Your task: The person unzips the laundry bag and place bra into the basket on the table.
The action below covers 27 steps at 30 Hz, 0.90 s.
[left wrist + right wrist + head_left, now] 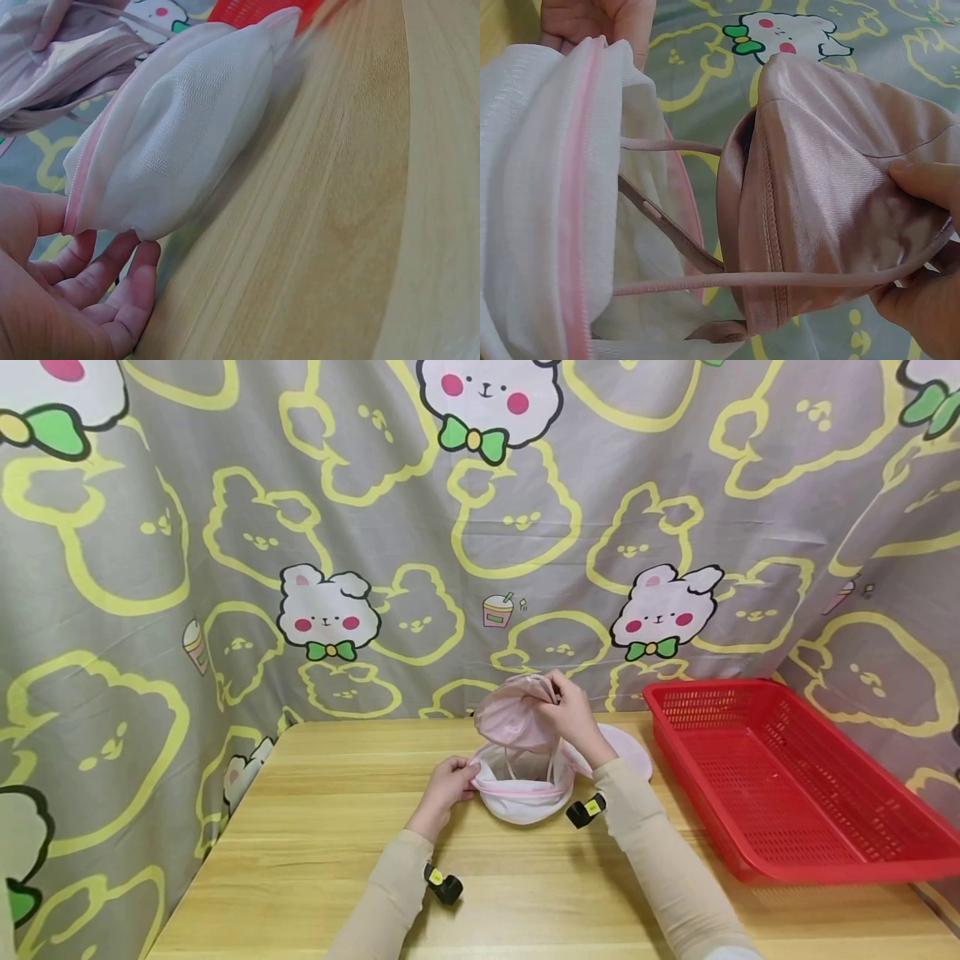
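A white mesh laundry bag (pixel 525 806) with a pink zipper stands unzipped on the table, its mouth facing up. My left hand (pixel 452 781) pinches the zipper edge on the bag's left side, thumb over the rim and fingers beneath. Above the mouth, my right hand (pixel 572 706) holds a dusty-pink satin bra (pixel 832 195) by its cup. Thin straps (pixel 817 279) run from the bra down into the bag, where their ends are hidden. In the left wrist view, the bag's mesh side (pixel 184 120) bulges close over the wood.
A round pale-pink panel (pixel 628 753) lies behind my right wrist, beside the bag. At the right stands a red perforated plastic basket (pixel 795 777). The wooden table (pixel 315 827) reaches a patterned curtain (pixel 412 527) at the back and sides.
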Each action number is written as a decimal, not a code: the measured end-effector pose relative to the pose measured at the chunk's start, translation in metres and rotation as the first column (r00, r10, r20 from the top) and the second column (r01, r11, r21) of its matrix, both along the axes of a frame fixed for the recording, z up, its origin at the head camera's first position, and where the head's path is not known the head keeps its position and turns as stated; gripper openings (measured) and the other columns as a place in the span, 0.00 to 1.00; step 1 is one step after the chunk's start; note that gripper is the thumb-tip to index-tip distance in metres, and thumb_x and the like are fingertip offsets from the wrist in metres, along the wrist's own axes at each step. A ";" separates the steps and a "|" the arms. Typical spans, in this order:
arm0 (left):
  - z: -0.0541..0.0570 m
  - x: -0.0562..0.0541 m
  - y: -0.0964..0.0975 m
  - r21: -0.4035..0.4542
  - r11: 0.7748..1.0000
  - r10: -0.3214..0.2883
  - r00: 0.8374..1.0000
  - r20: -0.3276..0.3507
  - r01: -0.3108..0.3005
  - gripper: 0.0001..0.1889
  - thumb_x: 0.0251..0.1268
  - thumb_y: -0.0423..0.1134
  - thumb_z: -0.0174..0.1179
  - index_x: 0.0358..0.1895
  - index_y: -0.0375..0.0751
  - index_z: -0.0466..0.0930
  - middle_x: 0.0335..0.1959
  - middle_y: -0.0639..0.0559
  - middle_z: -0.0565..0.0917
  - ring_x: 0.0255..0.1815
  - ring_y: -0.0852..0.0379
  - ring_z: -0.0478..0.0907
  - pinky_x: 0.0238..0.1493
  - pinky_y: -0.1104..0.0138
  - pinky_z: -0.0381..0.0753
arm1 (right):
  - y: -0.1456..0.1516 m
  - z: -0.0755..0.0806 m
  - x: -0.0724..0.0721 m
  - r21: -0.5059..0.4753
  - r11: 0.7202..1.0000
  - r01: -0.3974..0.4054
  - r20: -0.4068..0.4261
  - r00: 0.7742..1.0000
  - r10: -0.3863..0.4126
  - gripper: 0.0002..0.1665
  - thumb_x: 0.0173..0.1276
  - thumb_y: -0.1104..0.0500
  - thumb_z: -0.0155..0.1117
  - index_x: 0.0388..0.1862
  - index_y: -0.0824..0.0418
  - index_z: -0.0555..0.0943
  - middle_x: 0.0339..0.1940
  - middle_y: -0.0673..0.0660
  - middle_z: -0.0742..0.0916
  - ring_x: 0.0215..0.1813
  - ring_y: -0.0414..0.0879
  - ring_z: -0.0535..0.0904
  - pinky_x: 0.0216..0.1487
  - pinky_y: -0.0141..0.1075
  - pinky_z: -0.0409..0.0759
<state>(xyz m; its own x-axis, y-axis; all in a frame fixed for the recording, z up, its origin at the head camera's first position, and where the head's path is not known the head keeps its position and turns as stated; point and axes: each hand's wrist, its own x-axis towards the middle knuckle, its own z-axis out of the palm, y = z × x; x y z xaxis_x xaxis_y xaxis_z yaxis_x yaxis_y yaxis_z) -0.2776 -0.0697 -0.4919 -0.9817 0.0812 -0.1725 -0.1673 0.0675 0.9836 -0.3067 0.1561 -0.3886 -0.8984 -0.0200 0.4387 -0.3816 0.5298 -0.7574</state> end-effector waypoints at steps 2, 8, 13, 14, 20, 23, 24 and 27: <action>0.000 0.000 0.000 0.000 1.000 0.000 1.000 -0.001 0.000 0.11 0.69 0.37 0.57 0.44 0.31 0.74 0.28 0.54 0.77 0.26 0.62 0.76 0.31 0.69 0.80 | 0.001 0.002 -0.001 -0.004 1.000 -0.002 -0.004 1.000 0.002 0.12 0.59 0.64 0.69 0.38 0.61 0.75 0.32 0.59 0.79 0.36 0.49 0.71 0.34 0.35 0.68; 0.001 0.001 0.000 0.005 1.000 -0.009 1.000 0.004 0.009 0.11 0.69 0.38 0.57 0.44 0.31 0.74 0.27 0.55 0.76 0.26 0.62 0.76 0.33 0.67 0.81 | 0.002 0.006 -0.003 -0.002 1.000 -0.012 -0.022 1.000 0.012 0.13 0.59 0.63 0.71 0.36 0.61 0.73 0.31 0.59 0.78 0.36 0.49 0.71 0.34 0.35 0.69; 0.014 0.008 -0.001 0.009 1.000 -0.025 1.000 0.005 0.025 0.11 0.69 0.35 0.56 0.45 0.28 0.74 0.27 0.54 0.76 0.26 0.61 0.76 0.37 0.63 0.83 | 0.003 0.011 -0.003 0.010 1.000 -0.012 -0.034 0.999 0.012 0.13 0.60 0.62 0.70 0.37 0.60 0.74 0.33 0.60 0.80 0.36 0.50 0.72 0.34 0.36 0.69; 0.018 0.011 -0.001 0.008 1.000 -0.028 1.000 0.005 0.028 0.11 0.69 0.35 0.55 0.45 0.27 0.74 0.27 0.54 0.76 0.27 0.61 0.76 0.38 0.62 0.83 | 0.003 0.012 -0.003 0.014 1.000 -0.008 -0.036 0.999 0.009 0.13 0.60 0.62 0.70 0.37 0.60 0.74 0.34 0.60 0.81 0.36 0.50 0.72 0.35 0.35 0.69; 0.034 0.023 0.000 0.002 0.999 -0.032 0.999 0.009 0.032 0.12 0.70 0.34 0.55 0.46 0.26 0.73 0.29 0.53 0.76 0.28 0.60 0.76 0.42 0.60 0.83 | 0.004 0.020 -0.002 0.029 1.000 -0.005 -0.041 0.999 0.006 0.12 0.61 0.63 0.70 0.40 0.61 0.75 0.35 0.61 0.81 0.36 0.50 0.72 0.35 0.35 0.69; 0.036 0.025 0.000 0.005 0.999 -0.032 0.999 0.007 0.031 0.12 0.70 0.35 0.55 0.46 0.26 0.73 0.29 0.53 0.76 0.28 0.60 0.76 0.42 0.60 0.83 | 0.005 0.024 -0.001 0.029 1.000 0.001 -0.045 0.999 0.000 0.12 0.60 0.63 0.70 0.40 0.62 0.76 0.35 0.61 0.81 0.36 0.50 0.72 0.35 0.35 0.69; 0.037 0.025 0.000 0.008 0.999 -0.031 0.999 0.007 0.031 0.12 0.70 0.35 0.55 0.46 0.27 0.73 0.29 0.53 0.76 0.28 0.61 0.76 0.42 0.60 0.83 | 0.005 0.025 -0.001 0.029 1.000 0.004 -0.045 0.999 -0.003 0.13 0.60 0.63 0.70 0.40 0.61 0.76 0.35 0.61 0.81 0.37 0.50 0.72 0.35 0.35 0.69; 0.037 0.025 -0.001 0.008 1.000 -0.030 1.000 0.003 0.030 0.12 0.70 0.35 0.55 0.46 0.26 0.73 0.30 0.53 0.77 0.29 0.61 0.77 0.43 0.59 0.84 | 0.005 0.027 -0.002 0.029 1.000 0.010 -0.038 0.999 -0.009 0.12 0.60 0.62 0.70 0.39 0.61 0.75 0.35 0.61 0.81 0.37 0.50 0.72 0.35 0.36 0.69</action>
<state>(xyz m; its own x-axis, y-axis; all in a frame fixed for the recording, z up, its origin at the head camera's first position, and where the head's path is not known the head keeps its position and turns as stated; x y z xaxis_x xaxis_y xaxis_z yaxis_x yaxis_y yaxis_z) -0.2524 -0.0703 -0.4546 -0.9782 0.1124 -0.1745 -0.1680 0.0649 0.9836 -0.3085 0.1614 -0.3612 -0.8812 -0.0249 0.4722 -0.4049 0.5553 -0.7264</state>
